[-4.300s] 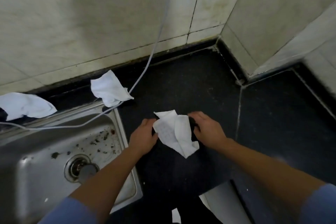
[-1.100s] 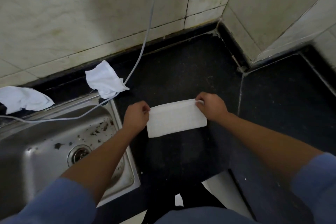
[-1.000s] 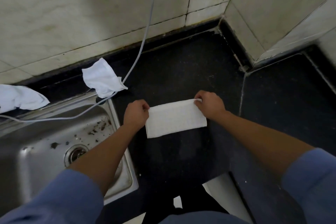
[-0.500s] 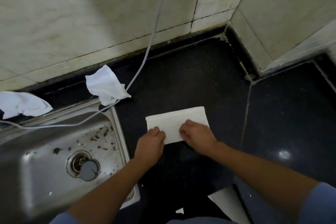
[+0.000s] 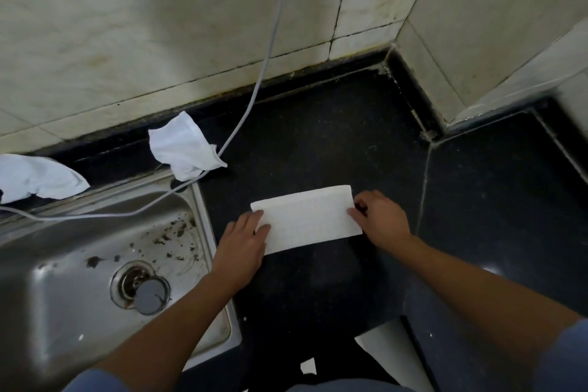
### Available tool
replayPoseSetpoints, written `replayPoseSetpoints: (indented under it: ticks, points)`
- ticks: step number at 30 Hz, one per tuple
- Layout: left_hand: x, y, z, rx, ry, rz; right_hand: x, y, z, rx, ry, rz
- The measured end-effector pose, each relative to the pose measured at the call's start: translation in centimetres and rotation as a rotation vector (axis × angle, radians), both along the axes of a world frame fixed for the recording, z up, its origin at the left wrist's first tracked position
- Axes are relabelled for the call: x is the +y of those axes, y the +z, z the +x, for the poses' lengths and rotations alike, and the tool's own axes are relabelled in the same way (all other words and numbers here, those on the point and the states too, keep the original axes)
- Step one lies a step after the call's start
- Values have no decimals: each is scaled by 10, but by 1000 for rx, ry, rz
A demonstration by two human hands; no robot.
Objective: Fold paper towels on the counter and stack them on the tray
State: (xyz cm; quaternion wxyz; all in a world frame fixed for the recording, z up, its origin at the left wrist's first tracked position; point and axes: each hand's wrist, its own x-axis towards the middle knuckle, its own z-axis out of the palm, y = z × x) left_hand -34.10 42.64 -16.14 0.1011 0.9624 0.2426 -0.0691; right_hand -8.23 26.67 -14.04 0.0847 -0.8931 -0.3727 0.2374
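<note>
Now my left hand [image 5: 243,240] presses flat and my right hand [image 5: 380,219] pinches at the ends of the towel [image 5: 307,219], no longer its middle, so I judge the fold set.

paper towel [image 5: 310,218] white | counter [image 5: 318,124] black | sink [image 5: 47,312] silver-grey | wall tiles [image 5: 143,25] cream | sleeve [image 5: 92,382] blue

Light blue sleeves both arms: left sleeve [image 5: 92,380], right sleeve [image 5: 566,356], cuffs well back from left grip [image 5: 241,242] / right grip [image 5: 380,219]; forearms bare.
</note>
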Motion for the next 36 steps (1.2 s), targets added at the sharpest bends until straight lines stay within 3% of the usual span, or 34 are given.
replayPoseSetpoints:
  ticks: [6,10,12,16,21,26,32,36]
  points:
    - [5,2,5,121,23,-44,39,-2,-8,159,-271,-152]
    - [2,8,-10,37,117,-88,44,7,0,521,-598,30]
    - [2,12,-22,-10,176,-117,49,20,-5,653,-658,120]
    - [3,19,-45,-85,292,-146,77,43,-41,585,-409,142]
    - [3,26,-70,-132,379,-156,114,27,-102,532,-156,-13]
    - [3,25,-93,-106,433,-169,129,3,-131,374,-49,-109]
    - [5,28,-82,-90,413,-191,118,2,-132,381,-15,-44]
    - [2,28,-38,-76,233,-185,89,7,-104,4,289,141]
